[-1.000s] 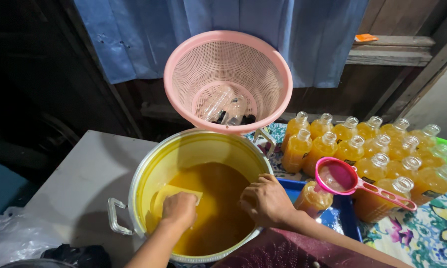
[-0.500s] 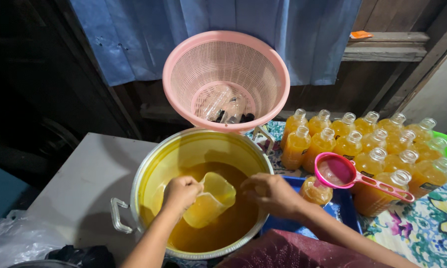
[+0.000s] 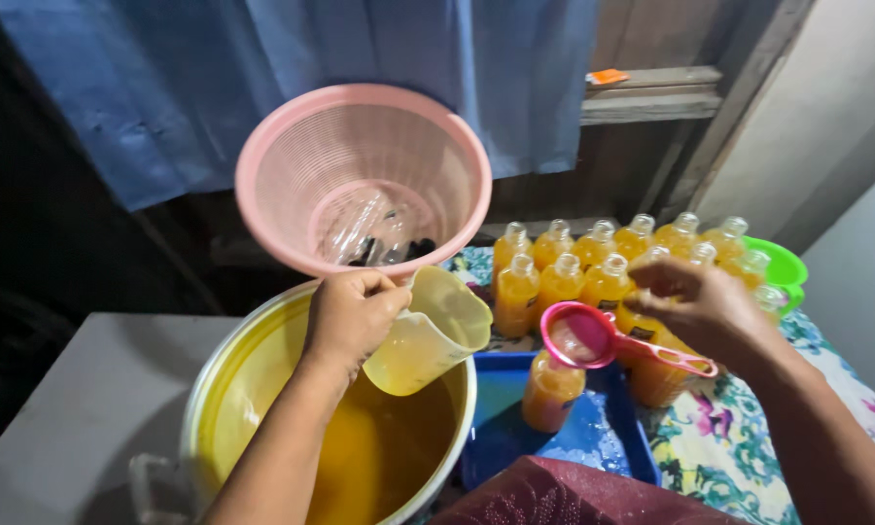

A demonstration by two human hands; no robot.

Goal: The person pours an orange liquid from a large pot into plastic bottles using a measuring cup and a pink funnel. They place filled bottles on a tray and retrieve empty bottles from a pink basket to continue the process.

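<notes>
the left hand (image 3: 352, 316) is wrapped tight around the handle of a pale yellow jug (image 3: 428, 332) filled with orange liquid, which juts out to the hand's right, tilted, above the rim of the big yellow pot (image 3: 226, 389). the right hand (image 3: 705, 303), fingers loosely curled and holding nothing that can be seen, hovers just above the handle of the pink funnel (image 3: 581, 336), which sits in the mouth of an orange-filled bottle (image 3: 550, 389) standing in the blue tray (image 3: 501, 428). behind stand rows of filled bottles (image 3: 603, 258) and a tipped pink basket (image 3: 365, 180).
</notes>
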